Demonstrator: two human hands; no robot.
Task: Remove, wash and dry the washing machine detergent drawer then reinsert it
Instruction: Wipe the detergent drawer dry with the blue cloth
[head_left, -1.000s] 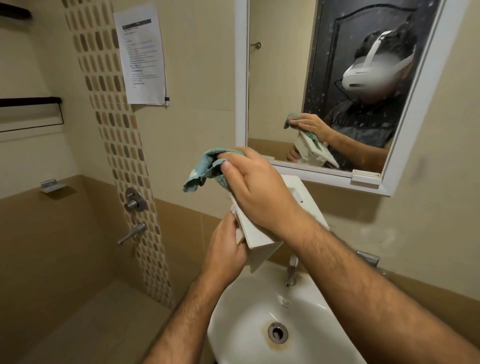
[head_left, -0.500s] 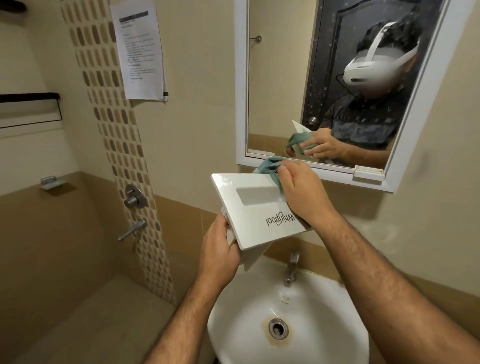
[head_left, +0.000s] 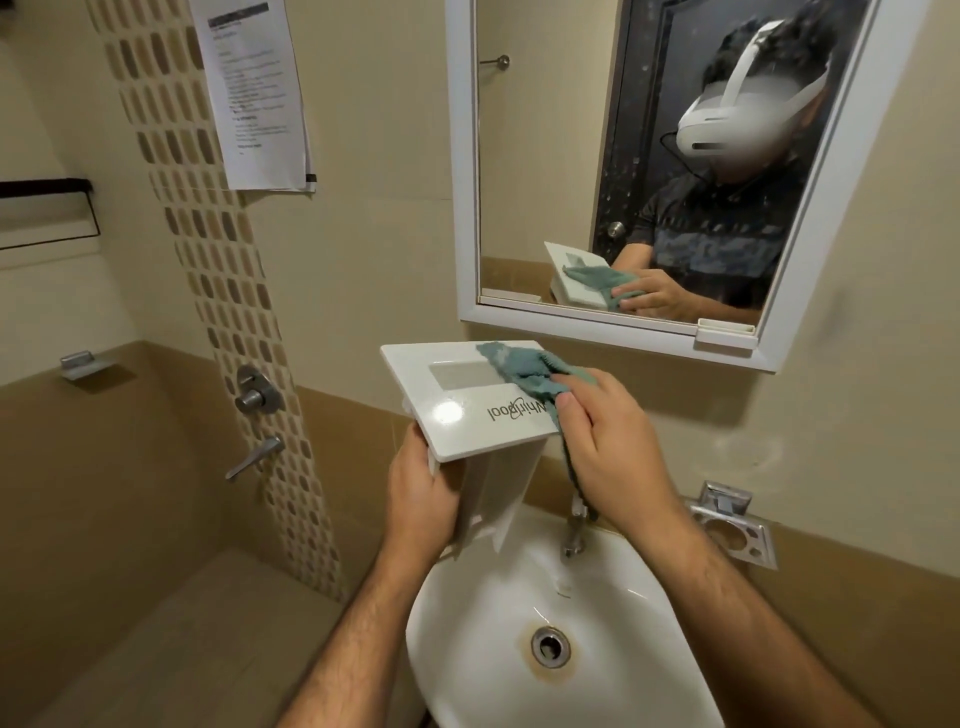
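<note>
I hold the white detergent drawer (head_left: 457, 410) above the sink (head_left: 467, 634), its front panel with the upside-down brand lettering facing up. My left hand (head_left: 421, 499) grips the drawer's body from below at the left. My right hand (head_left: 608, 441) holds a teal cloth (head_left: 530, 374) and presses it on the right part of the front panel. One end of the cloth hangs down past my right palm.
A chrome tap (head_left: 574, 530) stands at the back of the sink. A white-framed mirror (head_left: 462, 182) hangs above. A chrome holder (head_left: 732, 525) is on the wall at right. Shower valve (head_left: 254, 397) and spout (head_left: 254, 457) are on the left wall, below a taped paper sheet (head_left: 254, 93).
The drawer has been turned so its front panel faces up. My right hand with the cloth has moved from the drawer's top edge onto the panel's right side.
</note>
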